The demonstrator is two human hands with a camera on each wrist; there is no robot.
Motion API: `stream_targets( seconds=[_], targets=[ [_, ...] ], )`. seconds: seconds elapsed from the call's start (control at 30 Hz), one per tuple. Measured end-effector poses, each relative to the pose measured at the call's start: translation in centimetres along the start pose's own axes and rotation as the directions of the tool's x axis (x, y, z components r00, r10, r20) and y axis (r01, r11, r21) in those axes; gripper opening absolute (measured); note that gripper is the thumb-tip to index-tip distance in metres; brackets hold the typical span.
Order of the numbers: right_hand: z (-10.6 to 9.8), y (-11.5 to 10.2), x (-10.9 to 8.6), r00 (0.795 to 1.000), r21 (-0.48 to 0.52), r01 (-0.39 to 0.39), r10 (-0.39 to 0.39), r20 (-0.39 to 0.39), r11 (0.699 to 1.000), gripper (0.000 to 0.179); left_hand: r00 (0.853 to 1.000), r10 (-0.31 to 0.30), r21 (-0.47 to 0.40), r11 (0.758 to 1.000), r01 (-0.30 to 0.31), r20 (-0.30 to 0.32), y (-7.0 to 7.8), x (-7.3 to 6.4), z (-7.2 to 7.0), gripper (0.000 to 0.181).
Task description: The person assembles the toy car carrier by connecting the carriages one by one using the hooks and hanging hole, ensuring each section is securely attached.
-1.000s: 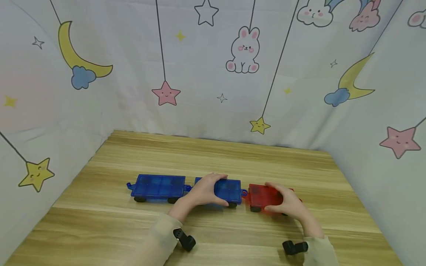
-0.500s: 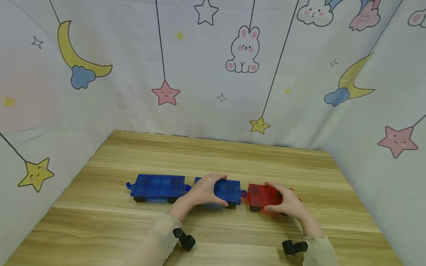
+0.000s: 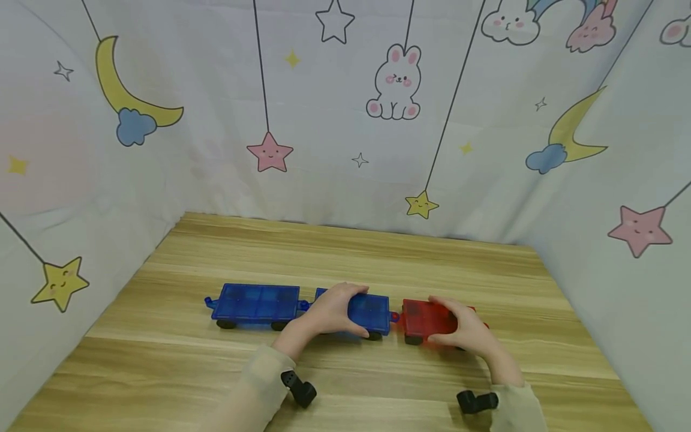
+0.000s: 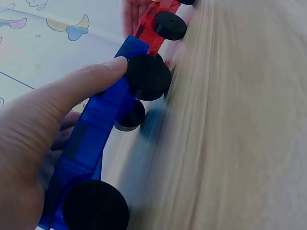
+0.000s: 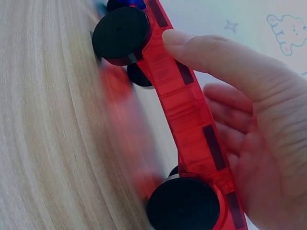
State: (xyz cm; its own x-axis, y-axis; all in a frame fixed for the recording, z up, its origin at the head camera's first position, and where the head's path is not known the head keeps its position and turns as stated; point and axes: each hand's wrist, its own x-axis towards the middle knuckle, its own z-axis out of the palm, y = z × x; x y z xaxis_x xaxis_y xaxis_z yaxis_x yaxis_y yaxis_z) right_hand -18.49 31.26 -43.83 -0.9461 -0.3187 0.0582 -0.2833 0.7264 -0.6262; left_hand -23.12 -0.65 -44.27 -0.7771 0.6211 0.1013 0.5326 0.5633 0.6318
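Note:
My left hand [image 3: 333, 309] grips a translucent blue toy train car [image 3: 369, 312] across its long sides, thumb on the near side. In the left wrist view the thumb presses on the blue side above its black wheels [image 4: 148, 76]. My right hand [image 3: 468, 329] holds a translucent red toy train car [image 3: 426, 318] the same way, just to the right. Between the two cars, a small red coupling [image 3: 394, 317] overlaps the blue car's right end. A second, longer blue car [image 3: 258, 302] stands to the left, its coupling ring [image 3: 304, 305] against the held blue car's rear, partly hidden by my left hand.
The cars are lined up across a wood-grain table [image 3: 345, 396]. White cloth [image 3: 335, 180] printed with stars, moons and a bunny walls it at the back and both sides. Black wrist cameras [image 3: 299, 389] sit at both cuffs.
The right end of the blue car in my left hand has shifted slightly left and nearer to me, and the coupling shows redder there. Both hands keep their holds; the red car is nearly still.

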Motion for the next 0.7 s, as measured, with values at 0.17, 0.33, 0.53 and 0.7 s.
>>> stream_targets(
  seconds=[0.17,0.33,0.53,0.7],
  targets=[
    [0.0,0.0,0.1,1.0,-0.022,0.006,-0.006,0.011,1.0,0.082,1.0,0.009,0.036,0.999,-0.01,0.006,0.0,0.0,-0.1,0.091],
    [0.0,-0.1,0.3,1.0,-0.025,-0.001,0.002,0.024,1.0,0.083,1.0,0.014,0.093,0.996,-0.016,0.025,0.2,0.1,-0.3,0.096],
    [-0.2,-0.5,0.4,1.0,-0.035,-0.002,0.002,0.015,0.999,0.076,0.998,0.017,0.138,0.99,-0.025,0.056,0.4,-0.1,-0.8,0.095],
    [-0.3,-1.3,0.5,0.998,-0.08,0.024,-0.028,-0.057,0.997,0.064,0.999,0.029,0.163,0.986,-0.031,0.016,0.3,-0.7,-1.4,0.082]
  ],
)
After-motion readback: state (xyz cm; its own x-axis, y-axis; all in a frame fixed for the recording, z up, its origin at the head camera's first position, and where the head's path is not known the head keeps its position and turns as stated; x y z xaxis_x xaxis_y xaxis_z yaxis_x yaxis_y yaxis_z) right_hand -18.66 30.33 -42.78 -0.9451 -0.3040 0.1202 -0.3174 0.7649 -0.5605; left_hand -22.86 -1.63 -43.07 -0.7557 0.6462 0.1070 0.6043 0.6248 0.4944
